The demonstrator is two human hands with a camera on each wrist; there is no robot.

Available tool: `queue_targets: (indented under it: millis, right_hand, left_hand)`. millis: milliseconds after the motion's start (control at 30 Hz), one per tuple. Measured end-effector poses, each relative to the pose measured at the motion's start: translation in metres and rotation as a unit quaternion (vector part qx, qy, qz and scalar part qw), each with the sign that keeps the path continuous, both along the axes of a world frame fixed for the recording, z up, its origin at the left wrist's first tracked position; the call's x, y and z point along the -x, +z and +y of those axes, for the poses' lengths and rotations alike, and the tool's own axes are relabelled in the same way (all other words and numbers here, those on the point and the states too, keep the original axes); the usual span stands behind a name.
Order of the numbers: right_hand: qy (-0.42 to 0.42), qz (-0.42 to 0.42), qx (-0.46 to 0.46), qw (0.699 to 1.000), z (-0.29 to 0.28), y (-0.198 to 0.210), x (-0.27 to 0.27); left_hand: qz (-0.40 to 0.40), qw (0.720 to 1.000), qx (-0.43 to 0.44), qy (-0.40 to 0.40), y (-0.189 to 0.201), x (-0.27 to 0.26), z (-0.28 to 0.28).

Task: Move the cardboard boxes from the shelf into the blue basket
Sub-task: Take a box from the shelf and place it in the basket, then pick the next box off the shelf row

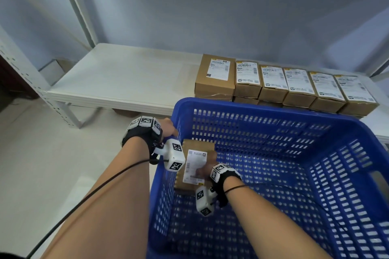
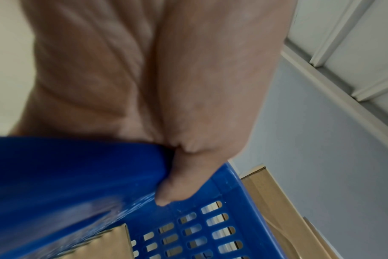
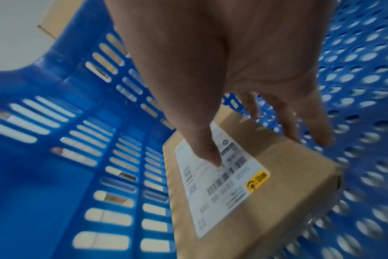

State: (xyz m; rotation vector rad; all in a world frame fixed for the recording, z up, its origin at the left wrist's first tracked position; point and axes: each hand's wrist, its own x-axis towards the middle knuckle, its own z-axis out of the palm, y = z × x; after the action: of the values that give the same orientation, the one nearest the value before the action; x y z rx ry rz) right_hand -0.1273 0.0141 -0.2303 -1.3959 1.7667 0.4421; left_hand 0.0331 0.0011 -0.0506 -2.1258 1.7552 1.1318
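- Left hand [image 1: 168,129] grips the blue basket [image 1: 273,111] at its left rim near the far corner, thumb [image 2: 177,184] curled over the edge.
- Cardboard box [image 1: 194,166] lies inside the basket against its left wall, label [image 3: 222,184] up.
- Right hand [image 1: 207,169] holds that box, thumb on the label, fingers [image 3: 310,126] down its right side.
- Remaining boxes [image 1: 294,86] stand in a row on the white shelf [image 1: 126,78], just behind the basket's far wall.

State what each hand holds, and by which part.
The left hand grips the blue basket by its rim corner. The right hand holds the cardboard box, thumb on its label, fingers along its side.
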Motion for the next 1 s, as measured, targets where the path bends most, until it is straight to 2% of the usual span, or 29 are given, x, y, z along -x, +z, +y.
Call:
queue_targets:
  millis: [67, 200, 267, 400, 467, 500, 533, 667, 767, 867, 1000]
  right_hand:
    - [0.033, 0.000, -0.004, 0.999, -0.005, -0.015, 0.016]
    - [0.041, -0.016, -0.046, 0.998, 0.000, -0.030, 0.026]
    - [0.057, -0.014, -0.054, 0.997, 0.009, -0.005, 0.019]
    - [0.082, -0.019, -0.042, 0.996, 0.014, 0.012, 0.016]
    - [0.131, 0.037, -0.032, 0.990, 0.012, 0.011, 0.013]
    - [0.156, 0.055, -0.019, 0.986, 0.002, -0.001, 0.013]
    - [0.161, 0.058, -0.015, 0.985, -0.003, 0.005, 0.012]
    - [0.165, 0.053, 0.081, 0.982, -0.030, 0.089, 0.005]
    - [0.101, 0.021, 0.183, 0.978, -0.061, 0.155, -0.005]
    - [0.063, 0.037, 0.286, 0.956, -0.084, 0.200, -0.012]
    - [-0.035, 0.055, 0.340, 0.938, -0.114, 0.234, -0.021]
  left_hand:
    - [0.011, 1.000, -0.008, 0.004, -0.001, -0.001, -0.001]
    - [0.011, 1.000, -0.011, 0.004, 0.001, 0.000, 0.000]
    - [-0.001, 1.000, -0.007, 0.000, 0.002, 0.000, 0.000]
    - [-0.010, 1.000, 0.001, 0.009, -0.003, -0.002, -0.002]
    - [0.001, 1.000, 0.001, 0.020, -0.003, -0.003, -0.003]
    - [0.007, 1.000, 0.001, 0.022, -0.002, -0.003, -0.002]
    - [0.007, 1.000, 0.001, 0.022, -0.002, -0.003, -0.003]
    - [-0.014, 1.000, 0.013, 0.016, -0.004, -0.005, -0.001]
    - [-0.017, 0.999, 0.029, 0.017, -0.007, -0.003, -0.002]
    - [-0.022, 0.999, 0.030, 0.020, -0.018, -0.006, -0.008]
    - [0.001, 0.999, 0.029, 0.031, -0.026, -0.009, -0.012]
